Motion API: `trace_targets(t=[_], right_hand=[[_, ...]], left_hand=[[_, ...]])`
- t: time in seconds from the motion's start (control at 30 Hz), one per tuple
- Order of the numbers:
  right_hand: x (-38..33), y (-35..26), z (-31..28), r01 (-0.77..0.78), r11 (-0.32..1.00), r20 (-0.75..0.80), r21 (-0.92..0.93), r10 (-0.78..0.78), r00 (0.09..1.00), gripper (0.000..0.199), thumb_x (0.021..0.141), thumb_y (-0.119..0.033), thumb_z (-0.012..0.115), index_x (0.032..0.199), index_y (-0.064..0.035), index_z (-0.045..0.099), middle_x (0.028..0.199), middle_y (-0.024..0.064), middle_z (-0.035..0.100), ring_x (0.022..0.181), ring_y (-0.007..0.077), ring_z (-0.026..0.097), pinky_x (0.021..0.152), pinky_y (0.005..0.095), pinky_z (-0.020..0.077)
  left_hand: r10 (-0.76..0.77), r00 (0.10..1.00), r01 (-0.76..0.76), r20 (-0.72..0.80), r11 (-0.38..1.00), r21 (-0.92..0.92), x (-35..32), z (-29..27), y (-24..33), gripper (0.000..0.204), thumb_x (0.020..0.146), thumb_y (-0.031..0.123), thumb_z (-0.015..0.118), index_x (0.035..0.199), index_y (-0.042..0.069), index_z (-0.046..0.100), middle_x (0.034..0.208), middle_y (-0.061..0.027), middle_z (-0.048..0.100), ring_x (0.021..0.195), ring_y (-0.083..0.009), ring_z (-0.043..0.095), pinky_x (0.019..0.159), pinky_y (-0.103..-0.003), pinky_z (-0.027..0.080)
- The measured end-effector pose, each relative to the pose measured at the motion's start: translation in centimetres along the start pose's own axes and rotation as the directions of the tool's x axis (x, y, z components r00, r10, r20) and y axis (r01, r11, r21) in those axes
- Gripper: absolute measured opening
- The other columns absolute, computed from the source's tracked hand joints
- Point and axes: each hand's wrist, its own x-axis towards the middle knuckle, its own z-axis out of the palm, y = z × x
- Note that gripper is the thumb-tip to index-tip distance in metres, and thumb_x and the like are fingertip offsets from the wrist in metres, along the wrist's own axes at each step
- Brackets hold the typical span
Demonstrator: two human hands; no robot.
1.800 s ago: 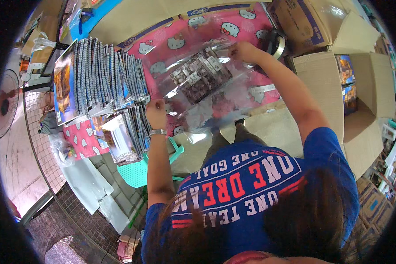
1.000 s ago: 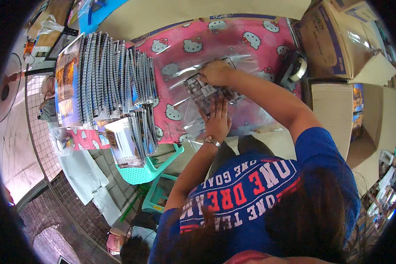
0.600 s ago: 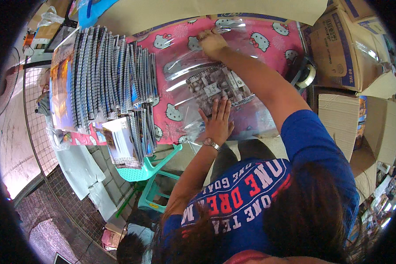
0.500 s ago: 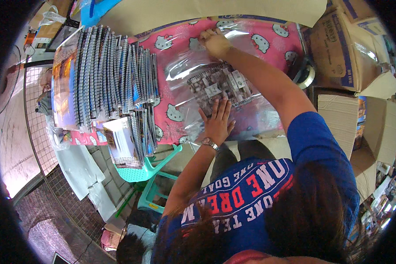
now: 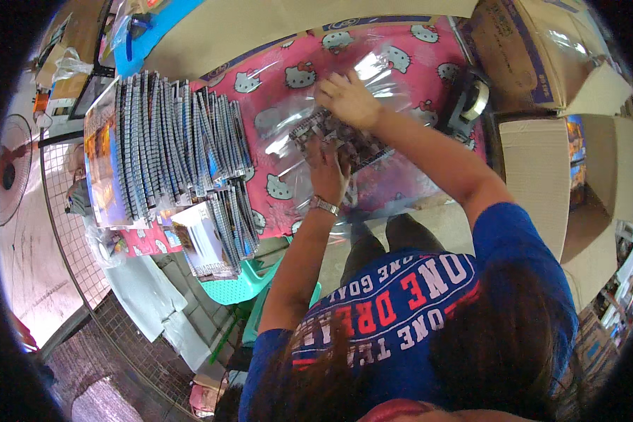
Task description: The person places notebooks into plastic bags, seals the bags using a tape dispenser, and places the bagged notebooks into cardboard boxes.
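Noting the left hand (image 5: 325, 171), fingers spread on the booklet (image 5: 366, 147), we think to steady it; right hand (image 5: 348, 102) bends beyond them, grip unclear. Spiral-bound stack (image 5: 167, 144) left of the fingers, likely for easy reach.

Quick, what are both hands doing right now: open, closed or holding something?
Left hand: open, laid over the dark grey-patterned rectangular booklet.
Right hand: fingers bent over the clear, glossy plastic film; gripping or not cannot be told.

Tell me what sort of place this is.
Probably a packing workspace, judging by the stacked rectangular spiral-bound books, the crinkled clear plastic film and the open brown cardboard box.
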Motion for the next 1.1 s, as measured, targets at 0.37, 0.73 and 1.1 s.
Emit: trace_targets(t=[0.37, 0.73, 1.1], right_hand=[[-7.5, -5.1, 1.8, -0.206, 0.979, -0.047, 0.012, 0.206, 0.977, 0.024, 0.077, -0.021, 0.052, 0.100, -0.0171, 0.060, 0.107, 0.0017, 0.053, 0.104, 0.0184, 0.048, 0.090, 0.0447, 0.0375], [-8.1, -5.3, 3.1, -0.212, 0.976, -0.132, 0.051, 0.217, 0.967, 0.019, 0.082, -0.020, 0.048, 0.099, -0.0175, 0.055, 0.105, -0.0001, 0.054, 0.109, 0.0173, 0.047, 0.093, 0.0453, 0.0363], [-7.4, -5.8, 2.5, -0.185, 0.976, -0.054, 0.116, 0.192, 0.980, 0.023, 0.081, -0.019, 0.049, 0.104, -0.0148, 0.052, 0.108, 0.0034, 0.055, 0.112, 0.0196, 0.047, 0.097, 0.0502, 0.0330]], left_hand=[[-0.088, 0.508, -0.113, 0.857, 0.979, 0.167, 16.2, -4.9, -2.9, 0.034, 0.069, 0.027, 0.074, 0.096, 0.008, 0.066, 0.086, -0.0106, 0.068, 0.087, -0.0259, 0.063, 0.085, -0.045, 0.041], [0.412, 0.752, -0.522, 0.515, 0.849, 0.082, 13.3, -6.2, -0.1, 0.039, 0.076, 0.032, 0.065, 0.108, 0.011, 0.061, 0.113, -0.0163, 0.058, 0.100, -0.0318, 0.058, 0.086, -0.049, 0.039], [0.153, 0.915, -0.357, 0.373, 0.735, 0.576, 5.3, -4.5, 2.6, 0.052, 0.069, 0.026, 0.071, 0.113, 0.003, 0.056, 0.116, -0.0111, 0.055, 0.112, -0.0277, 0.051, 0.094, -0.045, 0.037]])
